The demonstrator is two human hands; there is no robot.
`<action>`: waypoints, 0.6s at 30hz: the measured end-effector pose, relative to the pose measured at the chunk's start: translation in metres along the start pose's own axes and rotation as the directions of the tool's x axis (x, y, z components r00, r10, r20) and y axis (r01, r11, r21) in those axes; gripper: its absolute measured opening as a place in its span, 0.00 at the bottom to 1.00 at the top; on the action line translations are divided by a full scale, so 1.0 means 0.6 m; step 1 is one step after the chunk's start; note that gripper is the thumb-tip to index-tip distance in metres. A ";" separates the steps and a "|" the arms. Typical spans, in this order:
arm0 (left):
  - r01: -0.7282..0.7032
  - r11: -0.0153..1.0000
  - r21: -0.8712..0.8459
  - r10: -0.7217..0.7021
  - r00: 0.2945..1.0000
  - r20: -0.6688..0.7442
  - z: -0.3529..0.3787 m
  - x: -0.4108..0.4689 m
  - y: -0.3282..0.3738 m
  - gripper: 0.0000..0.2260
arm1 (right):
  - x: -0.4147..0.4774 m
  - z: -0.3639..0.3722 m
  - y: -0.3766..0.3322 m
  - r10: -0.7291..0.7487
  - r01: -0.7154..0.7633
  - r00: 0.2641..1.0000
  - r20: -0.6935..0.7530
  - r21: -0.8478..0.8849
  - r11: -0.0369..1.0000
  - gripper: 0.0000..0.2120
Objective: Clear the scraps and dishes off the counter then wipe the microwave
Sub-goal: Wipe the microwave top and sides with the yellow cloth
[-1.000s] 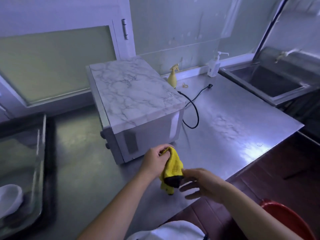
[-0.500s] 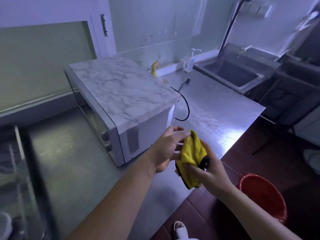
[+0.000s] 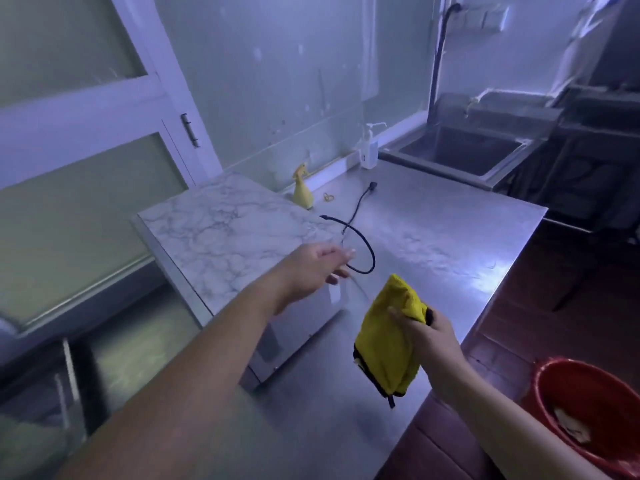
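At the worktop's [image 3: 433, 220] front edge the right hand [image 3: 429, 337] grips a folded yellow cloth [image 3: 388, 341], just right of the microwave [image 3: 228, 230], whose near right corner lies under the open, empty left hand [image 3: 318, 265].

Microwave [image 3: 228, 237] on counter [image 3: 433, 237] (sink [image 3: 460, 157] behind)
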State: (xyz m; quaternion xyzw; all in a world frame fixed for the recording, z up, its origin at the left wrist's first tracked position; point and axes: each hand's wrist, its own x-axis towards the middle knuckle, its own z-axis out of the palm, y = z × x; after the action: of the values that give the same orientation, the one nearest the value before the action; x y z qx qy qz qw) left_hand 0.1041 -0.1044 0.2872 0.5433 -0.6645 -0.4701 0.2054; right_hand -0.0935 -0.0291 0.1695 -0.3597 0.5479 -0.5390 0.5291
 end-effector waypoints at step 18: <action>0.506 0.602 0.618 -0.037 0.791 -0.611 -0.134 0.129 -0.218 0.28 | 0.230 0.158 0.055 -0.622 0.600 0.779 -0.083 -0.188 0.777 0.21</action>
State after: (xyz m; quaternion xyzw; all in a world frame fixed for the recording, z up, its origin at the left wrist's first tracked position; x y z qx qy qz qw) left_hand 0.2112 -0.2032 0.1963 0.7857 -0.6157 -0.0023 0.0599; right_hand -0.0210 -0.1766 0.1243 -0.5183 0.4761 -0.6625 0.2565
